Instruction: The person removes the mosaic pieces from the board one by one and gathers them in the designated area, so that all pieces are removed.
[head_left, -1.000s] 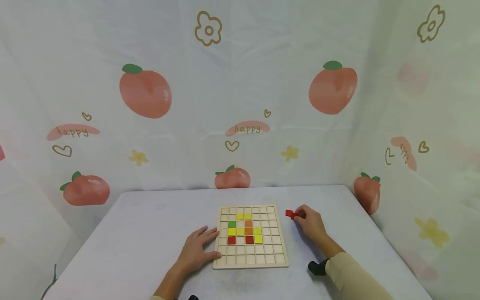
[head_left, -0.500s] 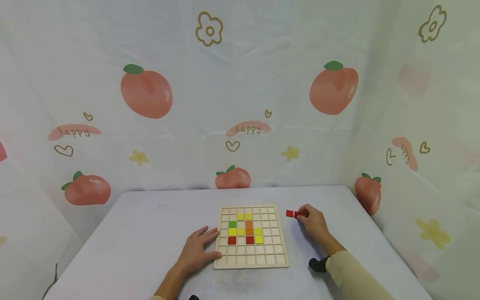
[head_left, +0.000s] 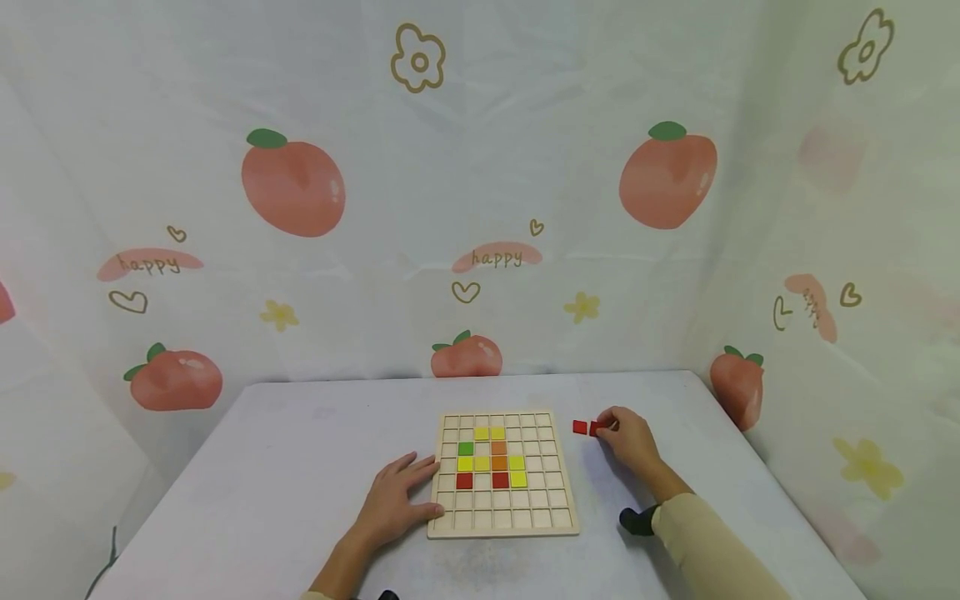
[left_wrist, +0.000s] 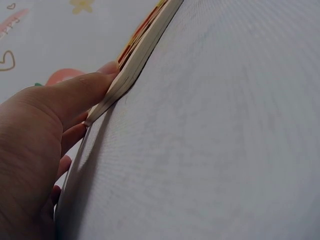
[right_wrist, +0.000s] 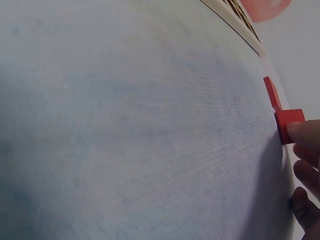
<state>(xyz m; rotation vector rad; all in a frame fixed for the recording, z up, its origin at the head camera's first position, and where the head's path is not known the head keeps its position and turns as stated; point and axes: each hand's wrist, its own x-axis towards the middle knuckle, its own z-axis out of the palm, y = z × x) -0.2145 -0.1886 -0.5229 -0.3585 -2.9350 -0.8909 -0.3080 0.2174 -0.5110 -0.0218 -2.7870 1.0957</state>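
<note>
A wooden grid board (head_left: 565,521) lies on the table, with yellow, green, orange and red square tiles in some of its cells. My left hand (head_left: 388,502) rests along its left edge, fingers spread and thumb on the rim. In the left wrist view the thumb (left_wrist: 92,82) lies on the board's edge (left_wrist: 142,52). Right of the board, my right hand (head_left: 630,442) pinches a red tile (head_left: 594,428); in the right wrist view this red tile (right_wrist: 287,120) stands tilted up under the thumb. A second red tile (head_left: 580,427) lies flat just left of it.
The white table (head_left: 315,467) reaches back to a printed curtain (head_left: 360,317) with peaches and flowers. A black strap piece (head_left: 637,522) sits at the right sleeve. A thin dark cable (head_left: 105,567) shows at the lower left.
My right hand has shifted slightly right with its red tile, opening a small gap to the other red tile, which now lies apart. The left hand and the board stay put.
</note>
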